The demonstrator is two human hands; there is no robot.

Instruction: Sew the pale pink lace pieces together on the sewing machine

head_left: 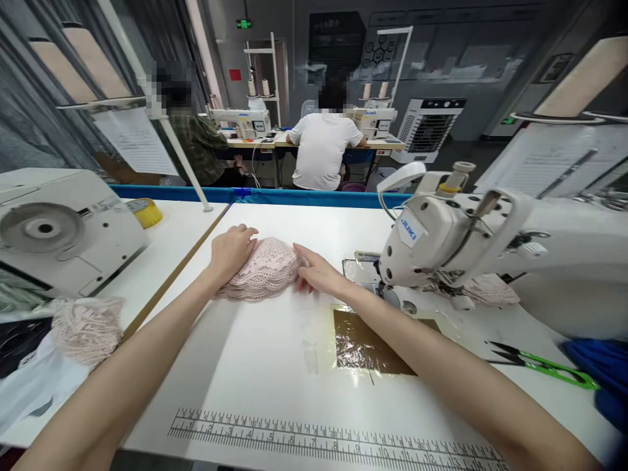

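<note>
A stack of pale pink lace pieces [267,271] with scalloped edges lies on the white table, between my two hands. My left hand [234,250] grips its left side, fingers bent over the back edge; part of the fingers is hidden. At the right side, my right hand [316,269] holds the edge, with its index finger along the lace and the other fingers curled below. Just right of my right hand stands a white sewing machine [409,239], and more pink lace [490,290] lies behind its needle area.
Green-handled thread snips [554,369] lie at right near blue fabric [596,379]. A brown taped patch [363,343] and a printed ruler [294,437] mark the tabletop. At left are another machine [69,229], a lace bundle [88,330] and yellow tape [147,212]. Two people sit beyond.
</note>
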